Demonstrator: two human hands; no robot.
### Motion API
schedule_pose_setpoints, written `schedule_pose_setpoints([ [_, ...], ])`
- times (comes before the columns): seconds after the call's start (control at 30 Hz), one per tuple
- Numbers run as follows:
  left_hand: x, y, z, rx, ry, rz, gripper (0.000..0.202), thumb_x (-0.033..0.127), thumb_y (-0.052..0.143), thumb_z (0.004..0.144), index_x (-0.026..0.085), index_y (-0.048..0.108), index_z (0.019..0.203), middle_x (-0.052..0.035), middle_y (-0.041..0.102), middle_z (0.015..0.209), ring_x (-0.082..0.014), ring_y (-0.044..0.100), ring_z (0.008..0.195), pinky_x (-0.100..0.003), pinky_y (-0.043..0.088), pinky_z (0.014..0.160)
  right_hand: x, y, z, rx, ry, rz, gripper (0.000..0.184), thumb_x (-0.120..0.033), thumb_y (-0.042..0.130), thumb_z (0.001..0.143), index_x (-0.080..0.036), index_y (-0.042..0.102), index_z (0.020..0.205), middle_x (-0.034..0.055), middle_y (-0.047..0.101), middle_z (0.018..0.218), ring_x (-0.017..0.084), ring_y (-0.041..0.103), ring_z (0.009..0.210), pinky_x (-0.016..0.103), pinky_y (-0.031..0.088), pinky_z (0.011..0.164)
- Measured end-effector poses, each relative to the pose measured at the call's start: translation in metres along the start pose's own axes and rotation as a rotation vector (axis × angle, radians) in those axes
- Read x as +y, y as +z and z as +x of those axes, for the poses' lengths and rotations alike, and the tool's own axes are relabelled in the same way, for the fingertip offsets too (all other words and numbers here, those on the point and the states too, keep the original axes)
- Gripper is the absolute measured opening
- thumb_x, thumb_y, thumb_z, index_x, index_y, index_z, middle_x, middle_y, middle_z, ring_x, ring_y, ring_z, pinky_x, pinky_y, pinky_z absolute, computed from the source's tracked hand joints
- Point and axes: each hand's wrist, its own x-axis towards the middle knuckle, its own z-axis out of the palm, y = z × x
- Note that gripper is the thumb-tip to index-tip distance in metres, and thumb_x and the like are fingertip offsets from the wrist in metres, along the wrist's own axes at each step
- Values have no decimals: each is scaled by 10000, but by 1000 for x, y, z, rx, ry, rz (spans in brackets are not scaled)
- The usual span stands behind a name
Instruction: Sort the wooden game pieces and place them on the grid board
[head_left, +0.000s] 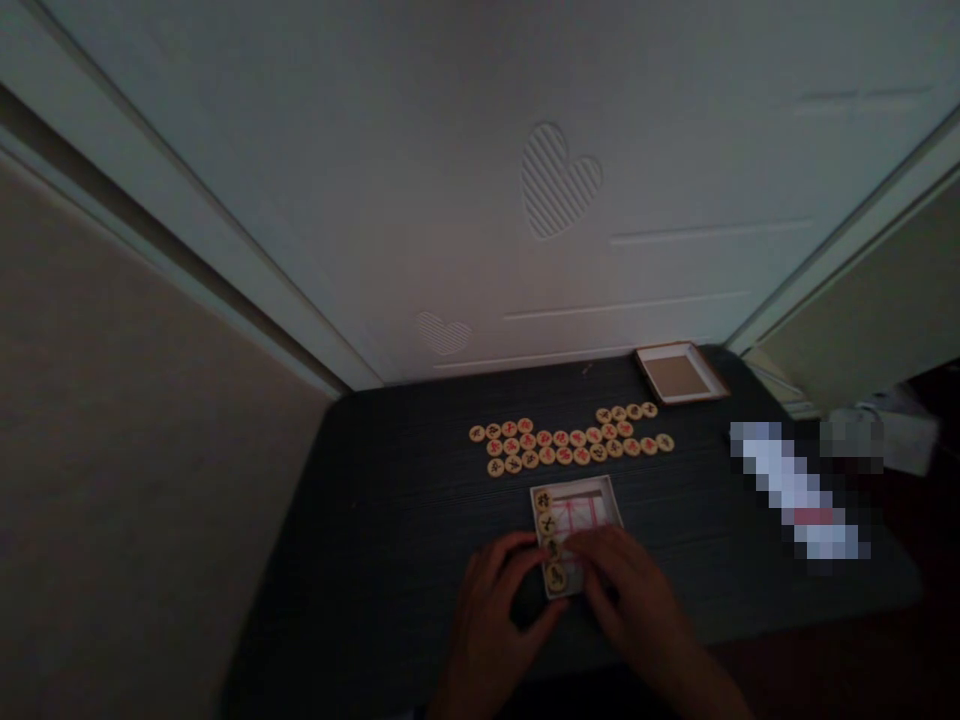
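A small box (pixel 616 505) stands near the table's front, with a sheet printed in red lines inside. A column of round wooden Chinese chess pieces with dark characters lies along its left side, one of them a piece (pixel 555 576) at the near end. My left hand (pixel 487 605) curves around the box's left side, fingertips at the wall and thumb by the near corner. Reaching in from the right, my right hand (pixel 630 590) has closed fingers at the third piece (pixel 553 549), partly covering it. The right thumb is mostly hidden.
Behind the box lie rows of Chinese chess pieces (pixel 564 455) with red or dark characters. An upturned box lid (pixel 679 375) sits at the back right. A pixelated pale object (pixel 799 490) lies on the right of the dark table (pixel 375 520). A white panel (pixel 465 200) with hearts rises behind.
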Motion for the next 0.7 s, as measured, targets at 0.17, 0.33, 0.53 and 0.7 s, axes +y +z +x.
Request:
schedule_pose_setpoints([
  [0.17,-2,1,0,-21,1,-1,464,250,759,834,335,605,1263,-36,593,1350,-270,589,1213,-491,498,1028,0,3,7,-32,49,-2,406,-45,464,932,-251,594,1256,73,682,1139,234,645,1059,424,555,937],
  [0.33,-3,2,0,-12,10,-6,444,237,741,846,336,600,1255,-37,584,1369,-268,577,1233,-498,490,1034,-3,9,16,-32,62,-25,402,-34,493,909,-256,626,1217,67,695,1110,232,664,1039,412,564,940],
  [0.53,-3,2,0,-3,1,-2,458,240,757,828,336,612,1252,-34,599,1363,-267,591,1227,-495,497,1037,-2,7,21,21,55,5,448,-30,472,900,-254,611,1262,72,686,1187,219,662,1102,388,562,974],
  [0.7,-3,1,1,12,17,16,444,239,752,825,324,623,1241,-38,581,1411,-275,587,1253,-510,499,1040,0,9,30,50,45,34,486,-13,443,891,-235,590,1298,85,675,1234,217,635,1167,404,534,1029],
])
